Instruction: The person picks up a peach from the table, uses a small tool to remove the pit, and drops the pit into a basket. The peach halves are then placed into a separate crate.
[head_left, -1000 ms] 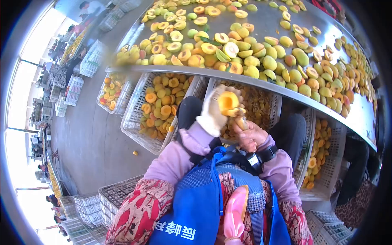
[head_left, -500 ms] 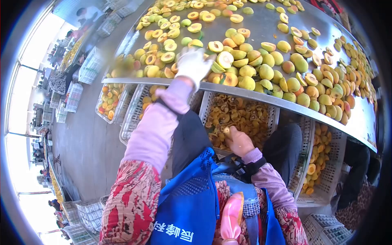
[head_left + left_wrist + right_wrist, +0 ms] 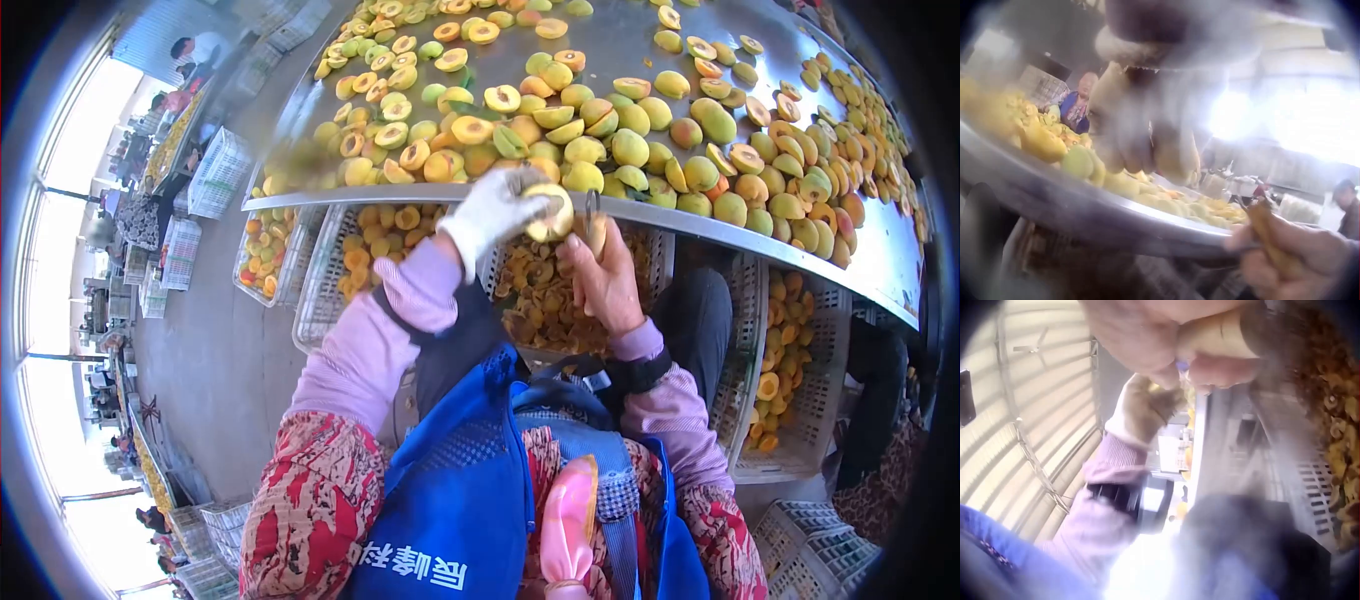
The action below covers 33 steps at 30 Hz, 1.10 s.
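Left hand [image 3: 490,215] is drawn back from the piled fruit [image 3: 630,148], right hand [image 3: 607,285] is raised | fruit half [image 3: 549,214] is pinched by left hand at table's [image 3: 700,224] near edge | wooden-handled tool [image 3: 597,234] is gripped by right.

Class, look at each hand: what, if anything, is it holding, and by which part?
The left hand holds a cut fruit by its side; the right hand holds a small tool by its handle.

Dozens of fruits [image 3: 630,147] on one tabletop [image 3: 618,45] at twelve o'clock; one held fruit [image 3: 551,214] at one; one tool [image 3: 597,234] at two.
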{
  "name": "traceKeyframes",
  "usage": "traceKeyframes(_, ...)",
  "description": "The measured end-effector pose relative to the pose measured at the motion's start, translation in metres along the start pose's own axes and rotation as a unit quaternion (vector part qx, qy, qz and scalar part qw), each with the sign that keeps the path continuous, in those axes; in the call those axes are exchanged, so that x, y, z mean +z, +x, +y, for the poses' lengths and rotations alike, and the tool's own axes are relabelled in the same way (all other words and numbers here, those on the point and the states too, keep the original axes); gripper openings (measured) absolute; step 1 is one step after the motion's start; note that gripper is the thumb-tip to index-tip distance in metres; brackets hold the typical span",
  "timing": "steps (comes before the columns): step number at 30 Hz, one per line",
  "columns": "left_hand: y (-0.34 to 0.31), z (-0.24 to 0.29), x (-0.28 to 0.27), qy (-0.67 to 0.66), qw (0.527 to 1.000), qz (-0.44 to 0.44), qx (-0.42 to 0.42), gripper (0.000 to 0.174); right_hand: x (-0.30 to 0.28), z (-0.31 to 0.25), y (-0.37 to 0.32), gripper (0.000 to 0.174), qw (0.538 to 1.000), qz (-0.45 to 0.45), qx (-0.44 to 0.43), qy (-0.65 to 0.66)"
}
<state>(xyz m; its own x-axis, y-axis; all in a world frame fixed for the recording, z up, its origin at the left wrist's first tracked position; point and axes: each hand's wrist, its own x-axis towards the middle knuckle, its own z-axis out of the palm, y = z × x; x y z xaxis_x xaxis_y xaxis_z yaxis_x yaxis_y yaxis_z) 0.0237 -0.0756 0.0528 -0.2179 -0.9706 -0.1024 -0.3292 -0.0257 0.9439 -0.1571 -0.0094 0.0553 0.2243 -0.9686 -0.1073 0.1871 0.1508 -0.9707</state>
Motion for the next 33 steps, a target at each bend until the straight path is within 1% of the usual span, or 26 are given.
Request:
traceKeyframes(1, -0.025, 0.022, 0.012, -0.059, 0.997, -0.023, -0.041, 0.025, 0.0, 0.006, 0.002, 0.028, 1.0, -0.02, -0.02, 0.009)
traceKeyframes(2, -0.037, 0.0, 0.017, 0.123, 0.982, 0.026, 0.142, 0.028, 0.004, 0.012, -0.002, 0.028, 1.0, -0.021, -0.017, 0.009)
traceKeyframes(3, -0.052, 0.004, 0.031, -0.079, 0.99, 0.079, 0.088, 0.031, 0.009, 0.016, -0.005, 0.027, 0.997, -0.034, 0.041, 0.058)
traceKeyframes(4, -0.064, 0.009, 0.047, -0.277, 0.952, 0.128, 0.031, 0.035, 0.014, 0.019, -0.007, 0.027, 0.988, -0.047, 0.099, 0.107)
traceKeyframes(5, -0.073, 0.005, 0.056, -0.332, 0.928, 0.167, 0.036, 0.039, 0.018, 0.024, -0.009, 0.025, 0.979, -0.041, 0.131, 0.148)
traceKeyframes(6, -0.078, 0.0, 0.061, -0.333, 0.927, 0.169, 0.035, 0.039, 0.021, 0.026, -0.014, 0.025, 0.979, -0.042, 0.133, 0.148)
traceKeyframes(8, -0.086, -0.013, 0.069, -0.338, 0.911, 0.236, -0.008, 0.041, 0.024, 0.03, -0.024, 0.025, 0.986, -0.081, 0.119, 0.079)
traceKeyframes(9, -0.086, -0.016, 0.068, -0.325, 0.915, 0.24, -0.011, 0.044, 0.019, 0.024, -0.026, 0.029, 0.983, -0.114, 0.138, -0.036)
traceKeyframes(10, -0.085, -0.02, 0.068, -0.326, 0.914, 0.241, -0.013, 0.044, 0.017, 0.029, -0.03, 0.029, 0.983, -0.114, 0.14, -0.037)
traceKeyframes(11, -0.082, -0.025, 0.067, -0.379, 0.898, 0.224, -0.011, 0.043, 0.016, 0.036, -0.034, 0.032, 0.98, -0.103, 0.088, -0.148)
traceKeyframes(12, -0.08, -0.024, 0.067, -0.43, 0.879, 0.206, -0.009, 0.043, 0.017, 0.041, -0.038, 0.035, 0.962, -0.09, 0.034, -0.256)
traceKeyframes(13, -0.08, -0.022, 0.068, -0.416, 0.884, 0.214, -0.013, 0.045, 0.019, 0.045, -0.041, 0.037, 0.964, -0.077, -0.002, -0.256)
traceKeyframes(14, -0.08, -0.021, 0.069, -0.417, 0.884, 0.212, -0.016, 0.045, 0.019, 0.046, -0.042, 0.037, 0.964, -0.074, 0.001, -0.256)
traceKeyframes(16, -0.079, -0.022, 0.072, -0.372, 0.905, 0.206, 0.001, 0.044, 0.02, 0.041, -0.042, 0.036, 0.951, -0.066, -0.013, -0.302)
traceKeyframes(17, -0.078, -0.025, 0.073, -0.373, 0.905, 0.203, -0.001, 0.044, 0.021, 0.043, -0.041, 0.036, 0.951, -0.063, -0.011, -0.302)
traceKeyframes(19, -0.075, -0.031, 0.075, -0.386, 0.898, 0.209, 0.025, 0.045, 0.022, 0.049, -0.038, 0.034, 0.948, -0.04, -0.029, -0.314)
traceKeyframes(23, -0.071, -0.036, 0.079, -0.401, 0.888, 0.221, 0.03, 0.043, 0.023, 0.06, -0.032, 0.034, 0.955, -0.034, -0.018, -0.293)
traceKeyframes(25, -0.069, -0.035, 0.078, -0.381, 0.887, 0.258, 0.027, 0.035, 0.024, 0.065, -0.028, 0.034, 0.956, -0.051, -0.018, -0.29)
traceKeyframes(26, -0.07, -0.035, 0.077, -0.382, 0.887, 0.258, 0.023, 0.035, 0.023, 0.065, -0.026, 0.034, 0.956, -0.051, -0.014, -0.29)
traceKeyframes(28, -0.066, -0.036, 0.074, -0.389, 0.879, 0.274, 0.012, 0.026, 0.022, 0.053, -0.02, 0.032, 0.953, -0.119, 0.079, -0.266)
traceKeyframes(29, -0.065, -0.04, 0.072, -0.398, 0.874, 0.279, 0.004, 0.021, 0.022, 0.056, -0.019, 0.032, 0.953, -0.12, 0.082, -0.266)
traceKeyframes(31, -0.063, -0.047, 0.07, -0.389, 0.876, 0.285, 0.002, 0.02, 0.021, 0.06, -0.015, 0.04, 0.958, -0.136, 0.087, -0.237)
traceKeyframes(32, -0.063, -0.05, 0.07, -0.38, 0.878, 0.292, 0.0, 0.02, 0.022, 0.061, -0.015, 0.04, 0.958, -0.136, 0.089, -0.238)
traceKeyframes(33, -0.063, -0.047, 0.07, -0.381, 0.877, 0.292, -0.002, 0.02, 0.025, 0.055, -0.015, 0.041, 0.957, -0.143, 0.113, -0.225)
